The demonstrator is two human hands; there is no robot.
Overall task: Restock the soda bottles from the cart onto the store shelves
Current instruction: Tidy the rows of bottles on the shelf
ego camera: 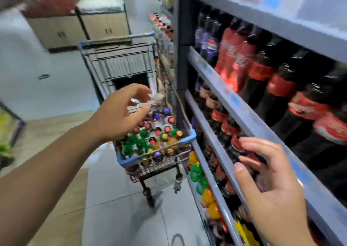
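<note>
A wire shopping cart [187,139] with blue corner guards stands in the aisle, packed with several small soda bottles [155,133] with red, green, orange and blue caps. My left hand [120,112] hovers over the cart with fingers spread and relaxed, holding nothing. My right hand [270,185] is in front of the store shelves [223,93] on the right, fingers loosely extended near small red-labelled bottles [234,144] on a middle shelf, gripping nothing. The whole view is motion-blurred.
Large cola bottles [277,80] fill the upper shelf, with blue-labelled ones [208,43] further back. Orange and green bottles [199,172] sit on the lowest shelf. Wooden cabinets [78,29] stand at the aisle's far end. A produce bin [7,133] is at the left.
</note>
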